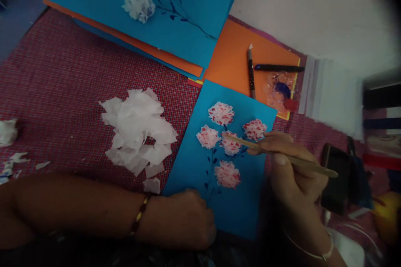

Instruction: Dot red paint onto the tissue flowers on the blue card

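Observation:
My right hand (294, 162) is closed in a pen-like grip round a slim wooden stick (313, 166). The stick's thin tip touches the middle one of several crumpled-paper flowers, a white puff with red specks (230, 144). These flowers sit on a blue card (188, 171) with dark blue stems and small leaves painted on it. On the card's lower left edge rests my left hand (184, 221), curled into a fist with its fingers tucked under. Left of the card lies a loose heap of white paper pieces (138, 125).
A larger blue sheet (188, 4) with white-and-blue paper flowers lies at the top. On an orange sheet (232, 50) are two dark pens or brushes (250, 71) and a clear palette (278, 91) with blue and red paint. A phone (336, 175) lies at right, beside a cable.

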The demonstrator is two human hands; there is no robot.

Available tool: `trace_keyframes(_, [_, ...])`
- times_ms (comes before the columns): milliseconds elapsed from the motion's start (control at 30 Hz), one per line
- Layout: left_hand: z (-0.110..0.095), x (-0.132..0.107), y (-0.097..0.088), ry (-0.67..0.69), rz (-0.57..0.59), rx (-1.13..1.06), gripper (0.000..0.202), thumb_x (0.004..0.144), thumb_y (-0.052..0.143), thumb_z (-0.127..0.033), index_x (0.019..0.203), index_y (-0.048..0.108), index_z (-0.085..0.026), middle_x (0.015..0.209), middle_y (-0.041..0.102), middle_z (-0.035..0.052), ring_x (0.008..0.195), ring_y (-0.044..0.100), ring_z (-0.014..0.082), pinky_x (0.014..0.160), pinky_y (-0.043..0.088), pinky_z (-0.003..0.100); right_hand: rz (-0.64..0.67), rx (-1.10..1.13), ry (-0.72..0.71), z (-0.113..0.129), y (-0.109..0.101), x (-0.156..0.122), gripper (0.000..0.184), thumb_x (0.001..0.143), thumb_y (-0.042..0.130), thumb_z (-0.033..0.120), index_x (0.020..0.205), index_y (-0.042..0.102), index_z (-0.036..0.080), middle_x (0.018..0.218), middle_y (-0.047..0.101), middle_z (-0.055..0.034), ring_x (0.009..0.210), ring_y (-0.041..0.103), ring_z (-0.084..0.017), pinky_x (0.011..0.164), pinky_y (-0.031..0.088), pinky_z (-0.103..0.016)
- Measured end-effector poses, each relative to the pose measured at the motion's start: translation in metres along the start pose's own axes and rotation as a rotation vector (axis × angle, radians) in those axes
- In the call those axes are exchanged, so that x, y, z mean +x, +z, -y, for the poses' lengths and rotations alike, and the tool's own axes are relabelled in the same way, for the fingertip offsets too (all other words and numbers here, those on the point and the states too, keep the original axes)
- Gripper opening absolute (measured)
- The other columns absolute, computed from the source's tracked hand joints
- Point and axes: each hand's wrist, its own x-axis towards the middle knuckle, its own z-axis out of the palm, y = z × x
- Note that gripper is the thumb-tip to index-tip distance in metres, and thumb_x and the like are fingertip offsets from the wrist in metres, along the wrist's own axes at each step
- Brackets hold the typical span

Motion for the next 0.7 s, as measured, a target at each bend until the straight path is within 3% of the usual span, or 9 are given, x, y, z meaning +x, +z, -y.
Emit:
trace_keyframes(433, [0.0007, 0.0004, -0.0047, 0.005, 0.042, 0.004, 0.029, 0.077, 0.071, -0.025, 0.069, 0.044, -0.019, 0.063, 0.048, -0.0027, 0.050, 0.046, 0.0144, 0.041, 0.029, 0.030, 0.116, -0.099, -0.061, -0.0054, 0.0023, 0.0073, 0.025, 0.086, 0.051, 0.014, 0.104, 0.061, 0.027, 0.078, 0.069, 0.0014, 0.074, 0.063, -0.018, 0.078, 0.044, -0.042])
trace_keyframes(600, [0.0014, 0.0029, -0.0093, 0.008, 0.073, -0.010, 0.027, 0.080, 0.068, -0.028, 0.068, 0.045, -0.018, 0.062, 0.048, -0.0026, 0.049, 0.045, 0.0138, 0.039, 0.027, 0.030, -0.011, 0.060, -0.036, -0.0041, -0.0003, 0.0019, 0.029, 0.088, 0.047, 0.014, 0.110, 0.062, 0.027, 0.082, 0.069, -0.0007, 0.081, 0.064, -0.019, 0.085, 0.045, -0.045])
trace_keyframes(700, [0.0017, 0.0024, -0.0102, 0.016, 0.081, -0.005, 0.027, 0.080, 0.068, -0.028, 0.069, 0.045, -0.018, 0.063, 0.048, -0.0025, 0.050, 0.046, 0.0137, 0.039, 0.027, 0.030, 0.042, 0.117, -0.043, -0.0036, -0.0006, 0.0018, 0.033, 0.088, 0.047, 0.012, 0.114, 0.061, 0.026, 0.085, 0.070, -0.0016, 0.083, 0.063, -0.019, 0.087, 0.044, -0.045])
